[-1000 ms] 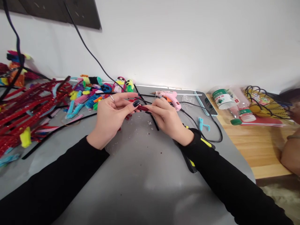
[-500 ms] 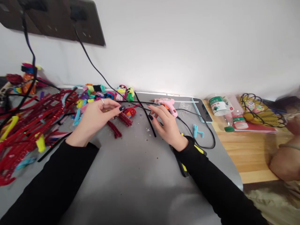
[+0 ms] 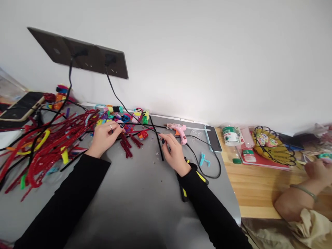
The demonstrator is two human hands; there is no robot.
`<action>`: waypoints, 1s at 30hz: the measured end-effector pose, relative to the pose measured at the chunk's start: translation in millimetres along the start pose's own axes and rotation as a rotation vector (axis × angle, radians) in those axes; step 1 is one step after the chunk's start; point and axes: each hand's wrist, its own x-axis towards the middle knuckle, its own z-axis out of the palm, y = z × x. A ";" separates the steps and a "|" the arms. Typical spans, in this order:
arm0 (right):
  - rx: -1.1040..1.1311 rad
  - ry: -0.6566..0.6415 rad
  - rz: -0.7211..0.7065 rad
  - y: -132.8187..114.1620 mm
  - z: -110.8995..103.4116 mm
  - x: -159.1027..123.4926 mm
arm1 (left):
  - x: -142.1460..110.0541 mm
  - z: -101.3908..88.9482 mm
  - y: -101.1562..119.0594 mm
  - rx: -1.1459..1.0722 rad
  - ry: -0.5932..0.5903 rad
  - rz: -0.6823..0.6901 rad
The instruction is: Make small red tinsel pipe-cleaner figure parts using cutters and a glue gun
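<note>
My left hand hovers over the left middle of the grey table, thumb and index finger pinched together. Any thing between those fingertips is too small to make out. Just below and right of it lie folded dark red tinsel pipe cleaners and a small orange-red coiled piece. My right hand is closed in a pinch beside a straight black pipe cleaner; what it grips, if anything, cannot be seen. Under my right wrist are black-and-yellow handled pliers, partly covered by the sleeve.
Red tinsel pipe cleaners heap at left. Small pipe-cleaner dolls stand at the back. A pink glue gun, its cord and a phone lie right. Bottles and another person's arm are farther right.
The view has shifted, showing more of the table's left side. My left hand has moved left, widening the gap between my hands. My right hand stays near the black pipe cleaner.
</note>
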 end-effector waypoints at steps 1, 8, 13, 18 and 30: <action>0.006 0.000 0.009 0.5 0.4 0.1 | -0.7 -0.7 -0.7 0.012 0.036 -0.006; 0.075 0.008 0.074 1.0 5.3 -2.3 | -7.1 1.7 -4.1 0.023 0.133 -0.054; 0.094 -0.021 0.082 -1.3 6.6 -3.1 | -14.7 8.5 8.1 -0.010 0.134 -0.086; 0.098 -0.016 0.162 2.2 6.5 -1.1 | -22.3 6.8 21.4 -0.016 0.168 -0.129; 0.039 0.008 0.151 5.6 3.6 -1.1 | -36.1 -103.3 -7.5 0.238 0.337 -0.217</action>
